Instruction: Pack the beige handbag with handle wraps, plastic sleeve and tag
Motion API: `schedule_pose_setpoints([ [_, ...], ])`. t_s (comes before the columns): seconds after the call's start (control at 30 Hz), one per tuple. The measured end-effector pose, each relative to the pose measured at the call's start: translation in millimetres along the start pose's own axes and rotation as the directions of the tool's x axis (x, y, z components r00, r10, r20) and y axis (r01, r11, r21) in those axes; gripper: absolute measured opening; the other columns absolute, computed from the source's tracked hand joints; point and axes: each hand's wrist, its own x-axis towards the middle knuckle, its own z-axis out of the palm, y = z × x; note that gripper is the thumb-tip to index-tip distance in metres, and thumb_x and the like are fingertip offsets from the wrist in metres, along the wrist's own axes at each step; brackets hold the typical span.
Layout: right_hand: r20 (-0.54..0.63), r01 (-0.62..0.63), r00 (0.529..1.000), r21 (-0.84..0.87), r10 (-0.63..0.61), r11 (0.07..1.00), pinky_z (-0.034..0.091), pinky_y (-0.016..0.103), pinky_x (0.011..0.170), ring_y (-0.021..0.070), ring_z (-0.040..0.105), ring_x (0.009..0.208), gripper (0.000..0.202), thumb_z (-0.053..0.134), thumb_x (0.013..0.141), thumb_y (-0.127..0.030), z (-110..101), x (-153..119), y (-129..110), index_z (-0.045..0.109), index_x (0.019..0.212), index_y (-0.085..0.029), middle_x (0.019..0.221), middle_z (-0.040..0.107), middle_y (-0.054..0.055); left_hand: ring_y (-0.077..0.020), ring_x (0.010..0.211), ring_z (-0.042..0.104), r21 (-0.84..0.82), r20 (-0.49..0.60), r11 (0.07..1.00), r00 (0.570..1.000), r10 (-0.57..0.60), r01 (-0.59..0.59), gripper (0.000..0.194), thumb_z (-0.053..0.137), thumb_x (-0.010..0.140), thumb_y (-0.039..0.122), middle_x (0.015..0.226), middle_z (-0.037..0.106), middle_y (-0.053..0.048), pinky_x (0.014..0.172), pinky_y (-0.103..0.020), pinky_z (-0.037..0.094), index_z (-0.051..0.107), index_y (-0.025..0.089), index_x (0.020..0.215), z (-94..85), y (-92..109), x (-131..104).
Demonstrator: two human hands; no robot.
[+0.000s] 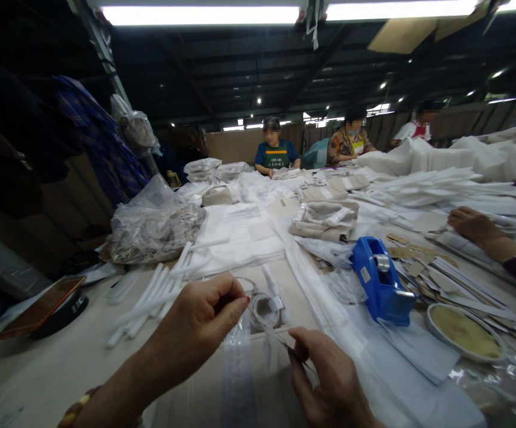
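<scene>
My left hand (pixel 211 312) is closed in a pinch, thumb against forefinger, above the worktable. Whatever lies between its fingertips is too fine to make out. Lower and to the right, my right hand (pixel 329 377) has its fingers curled round a thin, dark, pointed tool (pixel 290 349), mostly hidden by the fingers. Between the hands lies a pale coiled cord (pixel 264 312) with a white wrap on it. A clear plastic strip (pixel 238 374) runs toward me over flat beige material (pixel 195 392) under my hands.
A blue tape dispenser (pixel 378 282) and a round dish of yellowish paste (pixel 465 331) stand right. White rods (pixel 151 297), a phone (pixel 39 309) and a stuffed plastic bag (pixel 157 223) lie left. A co-worker's hand (pixel 476 229) rests at right; several people work beyond.
</scene>
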Motion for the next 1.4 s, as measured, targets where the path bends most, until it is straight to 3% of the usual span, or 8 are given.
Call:
schedule_pose_setpoints([
  [0.13,-0.037,-0.004,0.999,-0.093,0.001,0.996,0.045,0.029,0.058,0.0171,0.054,0.066,0.025,0.047,0.077,-0.003,1.9,0.3,-0.4,0.046,0.097,-0.019,0.073,0.056,0.003,-0.0096,0.052,0.041,-0.019,0.037,1.000,0.999,0.000,0.001,0.023,0.047,0.081,0.033,0.055,0.046,0.004,0.049,-0.020,0.032,0.054,0.017,0.066,0.4,2.7,-1.2],
  [0.27,-0.020,-0.035,0.999,-0.091,0.033,0.995,0.043,0.029,0.058,0.0174,0.053,0.066,0.028,0.046,0.078,-0.004,6.7,-2.3,-2.5,0.044,0.100,-0.020,0.073,0.055,0.003,-0.0093,0.053,0.041,-0.009,0.063,1.000,0.998,0.013,-0.013,0.021,0.045,0.082,0.030,0.056,0.045,0.005,0.049,-0.020,0.031,0.052,0.017,0.066,-0.8,9.5,-2.3],
  [0.47,0.023,-0.188,0.982,0.192,0.187,0.963,0.046,0.030,0.070,0.0186,0.054,0.081,0.041,0.047,0.078,-0.010,2.5,1.2,-11.6,0.042,0.117,-0.021,0.091,0.054,0.005,-0.0084,0.051,0.038,0.015,0.123,0.999,0.992,0.043,-0.045,0.021,0.044,0.081,0.026,0.054,0.042,0.005,0.048,-0.020,0.028,0.050,0.017,0.064,1.7,17.0,-1.3],
  [0.57,0.109,-0.200,0.979,0.335,0.173,0.921,0.045,0.030,0.082,0.0192,0.052,0.099,0.044,0.048,0.079,-0.011,-7.5,10.1,-15.4,0.043,0.120,-0.025,0.109,0.052,0.006,-0.0081,0.052,0.039,0.012,0.154,0.998,0.986,0.066,-0.068,0.018,0.044,0.081,0.024,0.055,0.043,0.006,0.049,-0.020,0.029,0.050,0.017,0.066,3.8,18.5,-1.9],
  [0.7,0.188,-0.261,0.964,0.504,0.190,0.823,0.041,0.029,0.092,0.0182,0.049,0.108,0.038,0.048,0.082,-0.014,-13.5,24.7,-19.2,0.048,0.117,-0.027,0.114,0.053,0.004,-0.0078,0.052,0.041,0.029,0.179,0.994,0.979,0.098,-0.105,0.016,0.044,0.082,0.021,0.055,0.044,0.006,0.049,-0.020,0.029,0.050,0.017,0.068,5.1,19.9,-4.6],
  [0.9,0.270,-0.387,0.922,0.642,0.278,0.661,0.043,0.029,0.087,0.0187,0.056,0.098,0.013,0.052,0.080,-0.020,-8.6,39.8,-24.1,0.061,0.089,-0.022,0.099,0.060,0.004,-0.0086,0.052,0.042,0.060,0.205,0.992,0.974,0.101,-0.115,0.020,0.042,0.085,0.024,0.057,0.045,0.006,0.049,-0.021,0.029,0.050,0.018,0.067,6.4,22.8,-6.5],
  [1.07,0.371,-0.469,0.883,0.725,0.288,0.504,0.041,0.032,0.088,0.0212,0.055,0.100,0.012,0.057,0.075,-0.024,-11.5,43.3,-25.9,0.065,0.084,-0.022,0.102,0.060,0.005,-0.0088,0.052,0.043,0.048,0.207,0.994,0.974,0.088,-0.100,0.021,0.043,0.084,0.026,0.057,0.047,0.005,0.049,-0.021,0.029,0.052,0.018,0.067,8.4,23.3,-7.0],
  [1.4,0.449,-0.569,0.822,0.613,0.350,0.548,0.045,0.035,0.080,0.0216,0.056,0.090,0.009,0.053,0.065,-0.017,-4.7,34.4,-19.1,0.062,0.068,-0.020,0.094,0.059,0.006,-0.0077,0.051,0.041,-0.002,0.141,0.987,0.977,0.158,-0.160,0.017,0.044,0.084,0.022,0.055,0.046,0.006,0.048,-0.019,0.029,0.052,0.018,0.069,-2.3,24.8,-11.3],
])
